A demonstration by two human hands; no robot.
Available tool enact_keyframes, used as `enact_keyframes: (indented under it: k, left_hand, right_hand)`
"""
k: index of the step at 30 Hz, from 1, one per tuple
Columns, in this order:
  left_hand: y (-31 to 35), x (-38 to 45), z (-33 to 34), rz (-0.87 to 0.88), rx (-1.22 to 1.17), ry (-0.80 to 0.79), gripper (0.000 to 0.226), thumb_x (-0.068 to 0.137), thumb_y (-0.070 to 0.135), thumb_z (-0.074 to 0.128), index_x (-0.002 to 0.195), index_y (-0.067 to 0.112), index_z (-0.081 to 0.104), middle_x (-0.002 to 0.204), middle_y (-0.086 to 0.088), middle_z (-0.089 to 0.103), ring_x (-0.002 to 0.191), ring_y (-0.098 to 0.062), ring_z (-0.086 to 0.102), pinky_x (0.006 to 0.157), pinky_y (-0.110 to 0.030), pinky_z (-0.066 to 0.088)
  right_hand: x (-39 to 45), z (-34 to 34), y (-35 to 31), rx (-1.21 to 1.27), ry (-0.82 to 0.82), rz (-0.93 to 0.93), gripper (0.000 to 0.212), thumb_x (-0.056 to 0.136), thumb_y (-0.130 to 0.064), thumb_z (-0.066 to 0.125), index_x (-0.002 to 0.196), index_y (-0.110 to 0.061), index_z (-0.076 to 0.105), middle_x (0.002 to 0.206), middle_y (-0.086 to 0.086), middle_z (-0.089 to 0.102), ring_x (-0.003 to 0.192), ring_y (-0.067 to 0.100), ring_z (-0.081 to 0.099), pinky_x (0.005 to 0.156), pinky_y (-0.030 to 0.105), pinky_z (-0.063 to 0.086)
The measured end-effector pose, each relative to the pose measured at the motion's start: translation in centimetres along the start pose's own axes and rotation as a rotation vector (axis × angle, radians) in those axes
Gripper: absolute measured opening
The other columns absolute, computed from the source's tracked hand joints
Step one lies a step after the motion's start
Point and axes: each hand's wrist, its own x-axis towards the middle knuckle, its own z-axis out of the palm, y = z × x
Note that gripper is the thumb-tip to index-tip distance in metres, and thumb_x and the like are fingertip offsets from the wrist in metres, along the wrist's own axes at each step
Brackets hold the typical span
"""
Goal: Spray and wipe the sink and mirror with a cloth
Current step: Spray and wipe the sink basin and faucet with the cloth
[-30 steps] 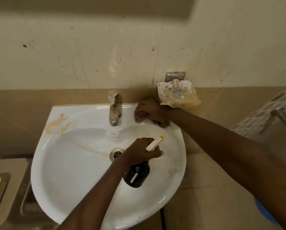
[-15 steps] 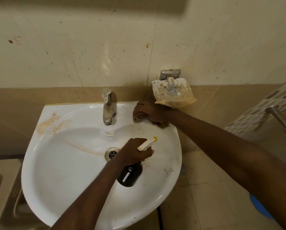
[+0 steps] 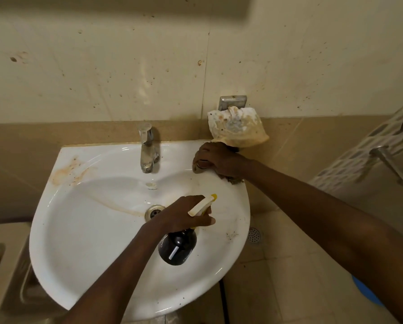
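The white sink point(image 3: 83, 253) fills the middle of the view, with brown stains at its back left corner and a streak running to the drain point(image 3: 154, 211). My left hand point(image 3: 186, 215) hangs over the basin, gripping a dark spray bottle point(image 3: 177, 247) with a cream and yellow nozzle pointing right. My right hand point(image 3: 215, 160) presses a dark cloth point(image 3: 233, 180) onto the sink's back right rim; only a scrap of the cloth shows under the fingers. No mirror is in view.
A chrome tap point(image 3: 146, 148) stands at the sink's back centre. A stained crumpled bag point(image 3: 236, 128) hangs from a metal wall bracket point(image 3: 232, 102) just above my right hand. A floor drain point(image 3: 254, 235) and a blue object point(image 3: 365, 291) lie right of the sink.
Both hands keep their grip and stay over the same spots on the sink. The view has shifted slightly.
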Motion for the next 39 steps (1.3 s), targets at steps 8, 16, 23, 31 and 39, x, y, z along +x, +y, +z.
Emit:
enact_keyframes:
  k: [8, 16, 23, 31, 39]
  left_hand:
    - [0.0, -1.0, -0.4, -0.052, -0.004, 0.056, 0.026, 0.077, 0.044, 0.072, 0.082, 0.021, 0.061, 0.076, 0.008, 0.064, 0.070, -0.011, 0.061, 0.078, -0.044, 0.054]
    - [0.2, -1.9, -1.1, -0.060, -0.010, 0.061, 0.031, 0.071, 0.048, 0.070, 0.081, 0.019, 0.062, 0.078, 0.002, 0.065, 0.070, -0.014, 0.061, 0.075, -0.045, 0.055]
    - [1.0, -2.8, -0.9, -0.047, -0.003, 0.041, 0.025, 0.076, 0.040, 0.072, 0.077, 0.017, 0.062, 0.071, 0.006, 0.063, 0.065, -0.010, 0.059, 0.072, -0.045, 0.055]
    - [0.7, -2.2, -0.6, -0.050, -0.004, 0.056, 0.026, 0.075, 0.041, 0.073, 0.084, 0.019, 0.064, 0.075, 0.006, 0.064, 0.066, -0.010, 0.060, 0.072, -0.042, 0.056]
    - [0.5, -1.9, -0.1, -0.018, 0.016, 0.071, 0.028, 0.079, 0.040, 0.073, 0.085, 0.015, 0.062, 0.076, 0.000, 0.064, 0.067, -0.013, 0.060, 0.072, -0.042, 0.053]
  right_hand:
    - [-4.9, -0.3, -1.7, -0.042, 0.023, 0.003, 0.022, 0.092, -0.015, 0.049, 0.106, -0.020, 0.064, 0.109, 0.005, 0.058, 0.099, 0.022, 0.052, 0.083, 0.034, 0.039]
    - [-4.7, 0.5, -3.7, -0.173, 0.106, 0.160, 0.024, 0.086, -0.015, 0.059, 0.104, -0.031, 0.058, 0.112, -0.001, 0.051, 0.111, 0.027, 0.040, 0.095, 0.044, 0.032]
    - [-9.9, 1.5, -3.9, -0.071, 0.206, 0.175, 0.020, 0.084, -0.023, 0.048, 0.095, -0.025, 0.064, 0.101, -0.002, 0.062, 0.097, 0.021, 0.053, 0.081, 0.036, 0.036]
    - [-5.4, 0.7, -3.7, -0.045, 0.217, 0.444, 0.009, 0.089, -0.020, 0.054, 0.095, -0.026, 0.056, 0.114, 0.005, 0.052, 0.100, 0.034, 0.046, 0.081, 0.047, 0.042]
    - [-5.8, 2.0, -1.8, 0.005, 0.274, 0.607, 0.028, 0.087, -0.019, 0.055, 0.114, -0.023, 0.054, 0.125, 0.012, 0.052, 0.103, 0.040, 0.052, 0.082, 0.052, 0.047]
